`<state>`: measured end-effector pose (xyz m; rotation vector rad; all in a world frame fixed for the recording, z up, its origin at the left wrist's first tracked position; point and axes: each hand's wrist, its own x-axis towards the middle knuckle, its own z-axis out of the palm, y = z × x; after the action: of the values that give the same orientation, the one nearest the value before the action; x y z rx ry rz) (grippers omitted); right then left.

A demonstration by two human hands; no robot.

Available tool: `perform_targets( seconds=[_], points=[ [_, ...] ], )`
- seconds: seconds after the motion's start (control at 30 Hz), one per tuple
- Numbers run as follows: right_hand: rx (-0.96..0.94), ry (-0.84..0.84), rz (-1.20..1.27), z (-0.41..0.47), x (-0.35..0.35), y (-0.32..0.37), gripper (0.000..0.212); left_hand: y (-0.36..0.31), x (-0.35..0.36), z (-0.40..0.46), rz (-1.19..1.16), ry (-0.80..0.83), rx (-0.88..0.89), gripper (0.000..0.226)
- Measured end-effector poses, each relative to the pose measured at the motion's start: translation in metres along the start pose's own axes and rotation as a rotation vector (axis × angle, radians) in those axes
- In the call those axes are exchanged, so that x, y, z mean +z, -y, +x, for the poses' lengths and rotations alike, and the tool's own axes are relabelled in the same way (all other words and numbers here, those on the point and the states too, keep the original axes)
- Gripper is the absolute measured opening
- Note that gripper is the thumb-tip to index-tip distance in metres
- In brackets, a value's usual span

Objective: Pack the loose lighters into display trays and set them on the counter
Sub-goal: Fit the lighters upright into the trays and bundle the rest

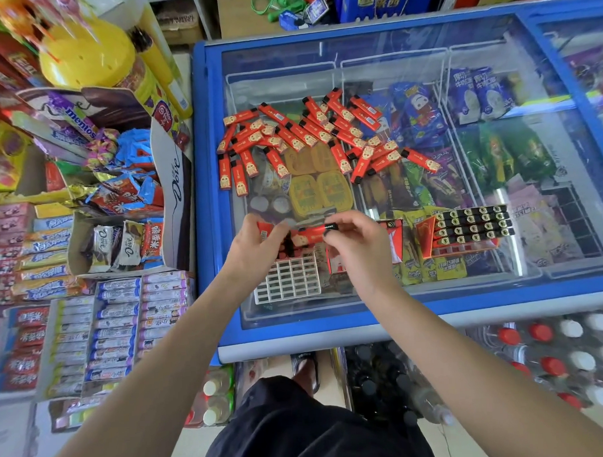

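Note:
Several loose red lighters (310,132) lie scattered on the glass lid of a blue chest freezer (206,197). A white gridded display tray (290,278) sits on the glass near me, a few lighters standing at its far edge. My left hand (256,243) grips a bunch of red lighters above the tray. My right hand (355,242) pinches the black end of one red lighter (315,232) held sideways between both hands. A filled tray (467,227) in a red box lies to the right, black lighter tops showing.
A red carton (394,238) sits just right of my right hand. Candy and chocolate boxes (88,235) crowd the shelf on the left. Bottles (554,356) stand on the floor at the lower right. Ice cream packs show under the glass.

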<state>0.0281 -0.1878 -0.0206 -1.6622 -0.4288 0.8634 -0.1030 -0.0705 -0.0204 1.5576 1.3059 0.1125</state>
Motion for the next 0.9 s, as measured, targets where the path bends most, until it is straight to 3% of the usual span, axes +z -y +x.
perform_targets(
  seconds=[0.13,0.3,0.43,0.67,0.9],
  points=[
    [-0.132,0.046,-0.215,0.003,-0.009,-0.008,0.02,0.004,0.0,0.001,0.202,0.011,0.104,0.028],
    [-0.454,0.155,-0.62,0.004,-0.006,-0.027,0.021,0.011,0.001,0.005,0.233,0.02,0.137,0.035],
    [-0.513,0.193,-0.785,0.007,-0.002,-0.046,0.016,0.014,-0.001,0.005,0.288,0.017,0.169,0.042],
    [-0.573,0.226,-0.917,0.009,0.005,-0.054,0.013,0.015,-0.001,0.005,0.329,-0.006,0.195,0.04],
    [-0.551,0.186,-0.82,0.007,0.008,-0.057,0.009,0.013,0.001,0.005,0.295,-0.005,0.189,0.042]
  ],
)
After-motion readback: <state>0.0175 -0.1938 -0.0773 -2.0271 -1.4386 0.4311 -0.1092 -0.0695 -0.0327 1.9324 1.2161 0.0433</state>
